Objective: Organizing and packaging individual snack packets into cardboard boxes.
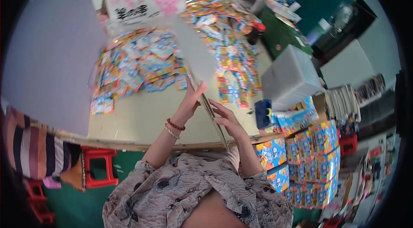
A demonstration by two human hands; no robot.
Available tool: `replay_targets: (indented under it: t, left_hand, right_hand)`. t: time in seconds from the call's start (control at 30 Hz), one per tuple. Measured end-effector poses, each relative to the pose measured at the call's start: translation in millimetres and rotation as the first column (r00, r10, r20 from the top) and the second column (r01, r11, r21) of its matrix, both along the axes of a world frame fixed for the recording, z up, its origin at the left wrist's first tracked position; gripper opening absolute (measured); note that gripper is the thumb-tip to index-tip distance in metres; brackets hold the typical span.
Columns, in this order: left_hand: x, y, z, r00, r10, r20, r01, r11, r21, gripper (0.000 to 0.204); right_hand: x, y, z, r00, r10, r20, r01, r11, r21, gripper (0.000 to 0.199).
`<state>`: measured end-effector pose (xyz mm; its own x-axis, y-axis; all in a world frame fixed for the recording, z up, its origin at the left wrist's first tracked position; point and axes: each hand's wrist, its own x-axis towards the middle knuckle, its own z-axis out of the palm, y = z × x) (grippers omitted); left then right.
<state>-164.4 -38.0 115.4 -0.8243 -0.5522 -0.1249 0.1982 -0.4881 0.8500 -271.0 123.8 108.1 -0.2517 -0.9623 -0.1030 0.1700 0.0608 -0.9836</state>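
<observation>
A thin flat piece of cardboard (pixel 214 119) stands nearly edge-on between my hands over the table's front edge. My left hand (pixel 191 100), with beaded bracelets at the wrist, grips its left side, thumb at the edge. Against its right side lie the fingers of my right hand (pixel 229 120), and the two hands hold it between them. A blurred grey-white panel (pixel 195 52) stretches away beyond the cardboard; whether they are one piece I cannot tell. To its left spreads a pile of small colourful packets (pixel 144 58), and to its right more packets (pixel 234 60) lie partly in rows.
A white carton with a pink figure (pixel 148 6) stands at the back. On the right are a grey-white plastic bin (pixel 288 77), a dark blue container (pixel 263 114) and stacked colourful boxes (pixel 307 163). A red stool (pixel 100 165) and a person in striped clothing (pixel 41 148) are at left.
</observation>
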Motion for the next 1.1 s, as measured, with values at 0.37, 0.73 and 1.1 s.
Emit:
replay_targets:
  t: [0.37,0.73,1.1]
  left_hand:
    - [55,-42,-66,0.959,0.175,0.225,-0.157,0.983,-0.094,0.106]
    - [75,-56,-82,0.771,0.385,0.508,0.082,0.730,-0.678,0.064]
    - [110,-25,-16,0.586,0.551,0.594,0.346,0.492,-0.799,0.081]
  right_hand:
    - [29,-66,-45,0.980,0.187,-0.074,-0.176,0.975,0.136,0.058]
    - [13,-92,-39,0.343,0.312,-0.886,0.075,0.931,0.357,0.045]
    - [-41,-69,-42,0.329,0.132,-0.935,0.463,0.841,0.281,0.031]
